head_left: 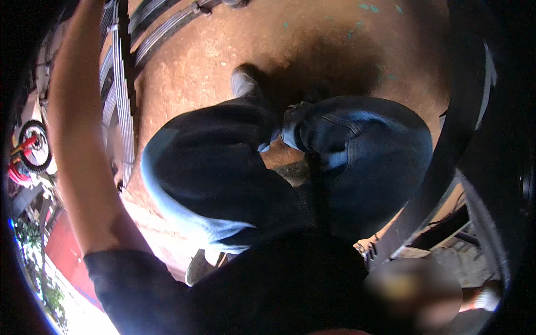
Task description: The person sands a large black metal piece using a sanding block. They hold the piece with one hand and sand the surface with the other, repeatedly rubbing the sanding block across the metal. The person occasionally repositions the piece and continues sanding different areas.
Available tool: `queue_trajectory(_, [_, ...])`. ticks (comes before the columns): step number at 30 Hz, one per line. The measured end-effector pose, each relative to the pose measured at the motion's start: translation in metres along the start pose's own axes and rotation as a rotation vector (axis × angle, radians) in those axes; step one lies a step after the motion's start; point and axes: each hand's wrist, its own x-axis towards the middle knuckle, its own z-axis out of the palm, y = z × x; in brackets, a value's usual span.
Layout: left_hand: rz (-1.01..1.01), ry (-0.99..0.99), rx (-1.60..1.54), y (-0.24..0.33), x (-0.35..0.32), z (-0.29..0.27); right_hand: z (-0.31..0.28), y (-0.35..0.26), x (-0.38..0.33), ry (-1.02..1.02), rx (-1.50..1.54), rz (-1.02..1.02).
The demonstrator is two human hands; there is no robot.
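My bare left forearm (78, 128) reaches up along the left side, and its hand lies beyond the upper edge. Beside that forearm stand stacked grey metal strips that look like leaf springs (124, 100). Of my right hand nothing shows; the right side is very dark. My legs in blue jeans (223, 162) are bent in a low squat or seat, knees apart. A grey shoe (244, 82) rests on the ground ahead of them. What either hand holds or touches is hidden.
Brown dirt ground (190, 72) spreads ahead, with small green flecks. More curved metal strips (167, 28) lie at the upper left. A motorcycle wheel (34, 146) with red parts stands far left. On the right, a dark beam (446, 162) runs beside my knee. The lower right is blurred.
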Motion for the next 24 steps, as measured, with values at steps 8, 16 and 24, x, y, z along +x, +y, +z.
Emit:
queue_trajectory(8, [-0.315, -0.593, 0.136, -0.165, -0.334, 0.092, -0.046, 0.014, 0.019, -0.186, -0.054, 0.042])
queue_trajectory(16, [-1.165, -0.317, -0.687, 0.105, -0.672, 0.059, -0.046, 0.100, -0.016, -0.627, 0.135, -0.170])
queue_trajectory(24, [-1.801, 0.231, -1.076, 0.281, -0.742, 0.072, 0.003, 0.020, 0.111, -1.611, -0.546, -0.191])
